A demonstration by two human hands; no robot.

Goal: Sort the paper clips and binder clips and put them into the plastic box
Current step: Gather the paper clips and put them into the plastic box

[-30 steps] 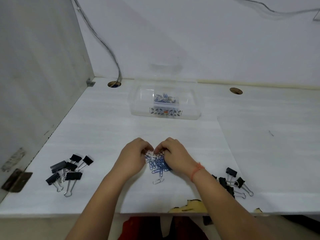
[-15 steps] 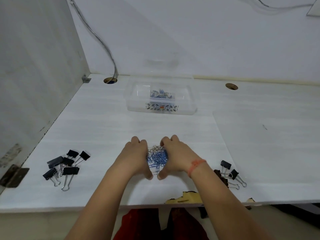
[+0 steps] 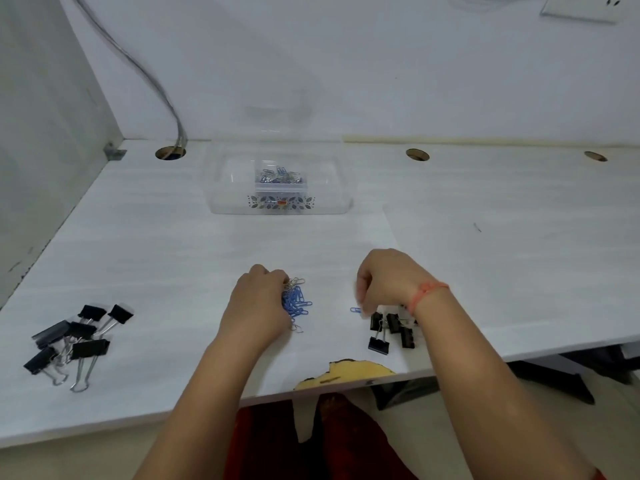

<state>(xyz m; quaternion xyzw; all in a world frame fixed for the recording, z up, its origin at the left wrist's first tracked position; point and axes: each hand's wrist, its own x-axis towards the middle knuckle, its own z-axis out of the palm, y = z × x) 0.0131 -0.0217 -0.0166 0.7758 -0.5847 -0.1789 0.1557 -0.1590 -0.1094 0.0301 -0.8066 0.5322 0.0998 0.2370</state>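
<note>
A heap of blue and silver paper clips [image 3: 297, 301] lies on the white desk near the front, and my left hand [image 3: 259, 306] is curled around its left side, holding it. My right hand [image 3: 388, 284] is to the right, fingers bent down over a single blue paper clip [image 3: 355, 310] on the desk; whether they touch it is unclear. The clear plastic box [image 3: 277, 206] stands at the back with paper clips in its small inner tray [image 3: 280, 177]. Black binder clips lie in two groups, at the left [image 3: 74, 336] and by my right wrist [image 3: 389, 329].
A side wall closes the left. Cable holes [image 3: 170, 153] are cut along the back of the desk, a cable hanging into the left one. The front edge has a chipped patch [image 3: 341, 374]. A wall socket [image 3: 581, 6] is at top right.
My hands were cupped together around the paper clip heap; now my right hand has moved away to the right, toward a lone blue clip, while my left stays on the heap.
</note>
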